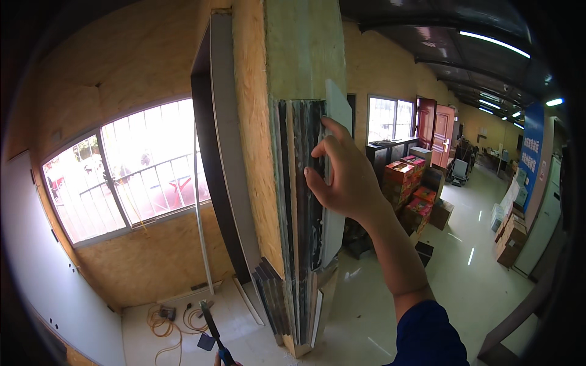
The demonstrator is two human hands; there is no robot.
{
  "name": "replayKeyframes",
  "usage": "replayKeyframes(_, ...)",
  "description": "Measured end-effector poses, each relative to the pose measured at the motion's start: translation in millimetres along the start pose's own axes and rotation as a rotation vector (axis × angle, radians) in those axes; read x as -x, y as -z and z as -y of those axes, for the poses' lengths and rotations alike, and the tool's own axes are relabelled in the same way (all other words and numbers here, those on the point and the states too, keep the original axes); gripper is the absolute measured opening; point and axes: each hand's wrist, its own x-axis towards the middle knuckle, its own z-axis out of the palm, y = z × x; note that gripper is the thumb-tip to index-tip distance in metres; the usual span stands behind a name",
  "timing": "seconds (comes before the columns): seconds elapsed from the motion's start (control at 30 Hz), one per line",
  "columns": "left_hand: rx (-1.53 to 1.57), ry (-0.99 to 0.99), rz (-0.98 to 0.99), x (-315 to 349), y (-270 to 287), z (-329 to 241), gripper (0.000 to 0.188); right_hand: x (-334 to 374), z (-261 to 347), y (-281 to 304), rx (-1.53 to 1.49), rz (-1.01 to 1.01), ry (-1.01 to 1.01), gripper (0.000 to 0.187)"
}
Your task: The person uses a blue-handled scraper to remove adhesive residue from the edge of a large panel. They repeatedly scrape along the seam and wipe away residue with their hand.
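Note:
Ahead of me stands a wooden column [307, 55] with several dark, scuffed vertical strips [299, 183] on its face. My right hand [345, 177] is raised at its right edge, fingers bent and apart, with the fingertips at the strips. Beside that hand, a thin pale panel [339, 107] runs along the column's right side; the hand hides part of it. At the lower edge, my left hand [230, 362] is closed on a hand tool [210, 323] with a dark shaft and blue handle. Most of this hand is out of the picture. I cannot make out the tool's exact kind.
Shorter dark strips [268, 287] lean at the column's lower left. A yellow cable [160, 326] lies coiled on the floor near a thin upright pole [200, 232]. Stacked cartons [403, 183] stand to the right, and a white board [61, 262] lines the left.

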Motion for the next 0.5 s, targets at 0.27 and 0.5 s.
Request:
replayKeyframes(0.27,-0.003,-0.008,0.063,-3.7,11.7,0.7,0.047,-13.4,-11.1,11.0,0.275,0.007,0.171,0.022)
replayKeyframes(0.5,-0.023,0.008,0.056,3.7,15.9,13.7,0.048,-13.2,-25.2,21.3,0.607,0.084,0.256,0.046)
